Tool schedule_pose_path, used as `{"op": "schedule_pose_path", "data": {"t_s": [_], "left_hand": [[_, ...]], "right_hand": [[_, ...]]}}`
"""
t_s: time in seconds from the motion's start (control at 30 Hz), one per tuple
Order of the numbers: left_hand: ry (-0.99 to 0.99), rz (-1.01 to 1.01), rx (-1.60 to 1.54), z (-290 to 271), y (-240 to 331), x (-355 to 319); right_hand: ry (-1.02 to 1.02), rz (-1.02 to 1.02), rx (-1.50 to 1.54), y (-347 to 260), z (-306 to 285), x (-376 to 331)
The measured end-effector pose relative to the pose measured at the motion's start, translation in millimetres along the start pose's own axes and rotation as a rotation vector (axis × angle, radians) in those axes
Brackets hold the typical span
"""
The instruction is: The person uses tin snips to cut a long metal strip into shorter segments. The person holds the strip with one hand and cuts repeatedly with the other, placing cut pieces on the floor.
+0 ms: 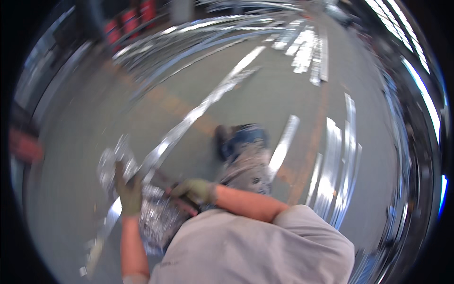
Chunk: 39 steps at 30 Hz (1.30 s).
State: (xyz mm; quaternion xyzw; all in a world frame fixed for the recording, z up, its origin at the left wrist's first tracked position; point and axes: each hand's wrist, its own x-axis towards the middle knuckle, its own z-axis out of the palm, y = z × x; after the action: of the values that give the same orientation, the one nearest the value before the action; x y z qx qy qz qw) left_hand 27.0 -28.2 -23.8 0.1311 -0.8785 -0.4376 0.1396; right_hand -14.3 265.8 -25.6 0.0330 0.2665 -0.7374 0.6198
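Motion blurs the picture. My left hand [128, 196], in an olive glove, is at the lower left with fingers and thumb apart, against crumpled clear plastic film [108, 165]. My right hand [198, 190], gloved alike, is closed around a hand tool with a reddish handle [188, 207]; its exact kind is too smeared to tell. A long shiny metal strip [191, 116] runs from between my hands toward the far middle. Below them, beside my lap, lies a shiny crinkled bundle [161, 217] that looks wrapped in clear film. My bent leg [248, 163] extends ahead.
Several metal strips [331, 156] lie on the green floor [189, 156] at the right. A single strip [285, 144] is right of my leg. More strips [305, 47] and long profiles [189, 35] lie at the back. Red cylinders [129, 21] stand far left.
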Motion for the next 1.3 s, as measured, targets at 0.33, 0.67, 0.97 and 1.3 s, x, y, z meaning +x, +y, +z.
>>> {"op": "schedule_pose_path", "data": {"t_s": [0.33,0.67,0.97,1.3], "left_hand": [[0.347,0.313,0.309,-76,52,-31],[0.073,0.076,0.755,-55,-2,-30],[-0.192,0.0,0.604,-32,-7,10],[-0.151,0.151,0.82,-15,-21,8]], "right_hand": [[0.066,0.103,0.155,-20,9,-6],[0.053,0.009,0.214,-60,-30,-29],[0.038,0.022,0.194,-65,-45,-14],[0.313,0.117,-0.01,-40,-65,5]]}}
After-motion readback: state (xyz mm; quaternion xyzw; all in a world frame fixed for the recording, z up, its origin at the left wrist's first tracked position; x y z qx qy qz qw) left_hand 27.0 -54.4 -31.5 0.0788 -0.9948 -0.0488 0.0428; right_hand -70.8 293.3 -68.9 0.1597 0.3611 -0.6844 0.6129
